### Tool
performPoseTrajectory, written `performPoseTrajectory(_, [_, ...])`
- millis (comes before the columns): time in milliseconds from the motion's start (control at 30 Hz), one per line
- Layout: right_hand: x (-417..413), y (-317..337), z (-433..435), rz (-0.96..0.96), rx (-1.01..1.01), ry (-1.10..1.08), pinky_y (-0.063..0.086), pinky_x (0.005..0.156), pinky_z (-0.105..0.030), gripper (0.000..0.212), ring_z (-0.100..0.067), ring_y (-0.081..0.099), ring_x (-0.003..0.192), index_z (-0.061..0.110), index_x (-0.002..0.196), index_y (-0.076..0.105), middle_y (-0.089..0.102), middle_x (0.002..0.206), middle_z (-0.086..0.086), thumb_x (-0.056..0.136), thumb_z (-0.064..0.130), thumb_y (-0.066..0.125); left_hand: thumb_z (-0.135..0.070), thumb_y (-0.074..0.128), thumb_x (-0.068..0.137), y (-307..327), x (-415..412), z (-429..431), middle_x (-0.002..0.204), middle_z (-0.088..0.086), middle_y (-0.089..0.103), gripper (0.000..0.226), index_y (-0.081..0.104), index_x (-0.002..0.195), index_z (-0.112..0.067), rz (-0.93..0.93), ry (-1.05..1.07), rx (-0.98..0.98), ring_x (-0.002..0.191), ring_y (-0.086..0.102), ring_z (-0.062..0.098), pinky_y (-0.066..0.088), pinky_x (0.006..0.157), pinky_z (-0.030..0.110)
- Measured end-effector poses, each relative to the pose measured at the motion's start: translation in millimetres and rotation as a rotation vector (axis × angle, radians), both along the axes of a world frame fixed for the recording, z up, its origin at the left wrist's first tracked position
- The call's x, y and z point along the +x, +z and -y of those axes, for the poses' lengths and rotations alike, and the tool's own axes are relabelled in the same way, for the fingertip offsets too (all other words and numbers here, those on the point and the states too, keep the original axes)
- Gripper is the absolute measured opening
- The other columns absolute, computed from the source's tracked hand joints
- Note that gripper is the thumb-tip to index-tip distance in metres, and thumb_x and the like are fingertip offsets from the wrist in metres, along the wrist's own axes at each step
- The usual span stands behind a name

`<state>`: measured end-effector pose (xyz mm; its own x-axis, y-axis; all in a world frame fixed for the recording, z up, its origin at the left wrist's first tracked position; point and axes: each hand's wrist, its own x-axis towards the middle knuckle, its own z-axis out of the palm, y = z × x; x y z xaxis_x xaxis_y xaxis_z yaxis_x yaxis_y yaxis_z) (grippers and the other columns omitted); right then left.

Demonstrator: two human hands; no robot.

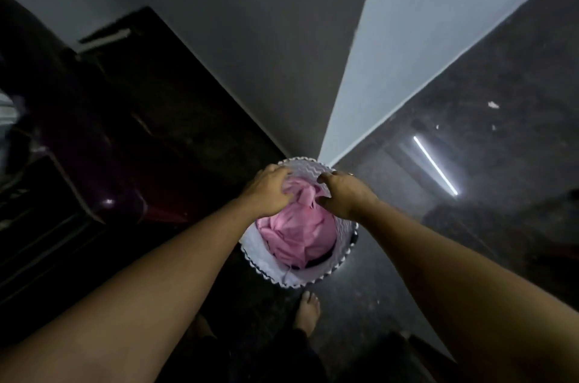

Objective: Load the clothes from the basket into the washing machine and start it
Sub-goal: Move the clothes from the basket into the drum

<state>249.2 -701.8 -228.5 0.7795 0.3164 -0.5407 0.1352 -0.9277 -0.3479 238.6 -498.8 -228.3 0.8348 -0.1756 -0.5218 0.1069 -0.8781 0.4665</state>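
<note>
A round white laundry basket (313,273) with a zigzag pattern stands on the dark floor at a wall corner. Pink clothes (297,232) fill it, with a dark item showing at the near edge. Both my arms reach down into the basket's far side. My left hand (271,191) has its fingers curled into the pink cloth. My right hand (340,194) is bent over the same cloth, fingers closing on a fold. No washing machine can be made out in this dim view.
A dark maroon object (103,163) with a glossy curved edge lies to the left. Grey and white walls (391,53) meet just behind the basket. My bare foot (308,310) stands in front of it. The glossy dark floor (470,147) reflects a tube light.
</note>
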Motion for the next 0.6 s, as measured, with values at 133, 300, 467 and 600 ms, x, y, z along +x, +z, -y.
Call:
performPoseTrajectory(133, [-17.0,-82.0,14.6,-0.121,0.007,-0.038,0.049,0.1,-0.041,0.055,-0.035,0.058,0.123,0.014,0.139,0.051,0.06,0.135,-0.016,0.091,0.039,0.064,-0.024,0.066,0.087,-77.6,-12.5,7.7,0.148,0.009,0.043,0.064,0.044,0.148,-0.022,-0.137,0.013,0.006,0.134,0.048,0.026,0.04,0.106,0.029])
performPoseTrajectory(300, [-21.9,-178.1,6.2,-0.203,0.07,-0.082,0.048,0.102,-0.043,0.065,-0.036,0.059,0.122,0.016,0.147,0.046,0.06,0.135,-0.018,0.089,0.039,0.065,-0.027,0.068,0.088,-176.9,-11.7,7.8,0.149,0.011,0.042,0.064,0.045,0.147,-0.025,-0.242,0.103,0.01,0.132,0.048,0.028,0.042,0.105,0.029])
performPoseTrajectory(467, [-17.2,-262.2,-4.2,-0.282,0.135,-0.177,0.045,0.103,-0.035,0.065,-0.033,0.054,0.129,0.017,0.151,0.04,0.055,0.142,-0.016,0.093,0.033,0.066,-0.036,0.075,0.083,-266.6,-3.7,0.5,0.153,0.009,0.036,0.075,0.041,0.149,-0.027,-0.301,0.232,0.004,0.135,0.044,0.029,0.042,0.107,0.033])
performPoseTrajectory(600, [-10.7,-313.2,-15.6,-0.349,0.199,-0.334,0.049,0.102,-0.039,0.068,-0.031,0.057,0.123,0.025,0.153,0.034,0.056,0.14,-0.012,0.093,0.035,0.065,-0.041,0.077,0.071,-321.6,3.0,-5.8,0.15,0.013,0.038,0.08,0.047,0.143,-0.022,-0.23,0.319,0.079,0.136,0.042,0.033,0.042,0.11,0.04])
